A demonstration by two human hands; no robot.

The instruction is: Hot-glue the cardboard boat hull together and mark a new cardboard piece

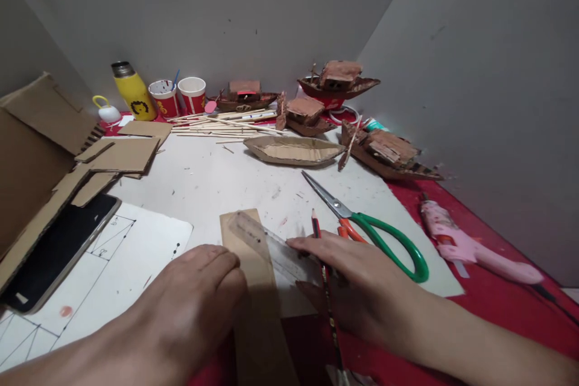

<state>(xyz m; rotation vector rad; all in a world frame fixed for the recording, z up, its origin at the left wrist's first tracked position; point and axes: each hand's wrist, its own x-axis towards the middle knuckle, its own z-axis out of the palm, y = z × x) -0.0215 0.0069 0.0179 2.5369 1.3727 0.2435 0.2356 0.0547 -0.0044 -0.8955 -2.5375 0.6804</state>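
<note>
My left hand [194, 289] is closed, its fingers curled at the left edge of a narrow cardboard strip [256, 295]; the fingertips are hidden. Across the strip's upper part lies a clear plastic ruler [283, 253], slanting down to the right. My right hand [362, 283] pinches the ruler's right end. A dark patterned pencil [315, 228] is tucked between that hand's fingers, its sharpened tip pointing away from me. Just beyond the right hand rest scissors [384, 235] with green and orange handles, blades pointing to the upper left.
A phone [58, 253] lies on a drawn paper sheet [149, 232] at left, beside cardboard pieces [124, 155]. An unfinished cardboard hull [294, 154], wooden sticks [221, 126], several brown model boats [393, 151], cups [192, 96] and a yellow bottle [136, 93] stand behind. A pink glue gun [470, 247] lies right.
</note>
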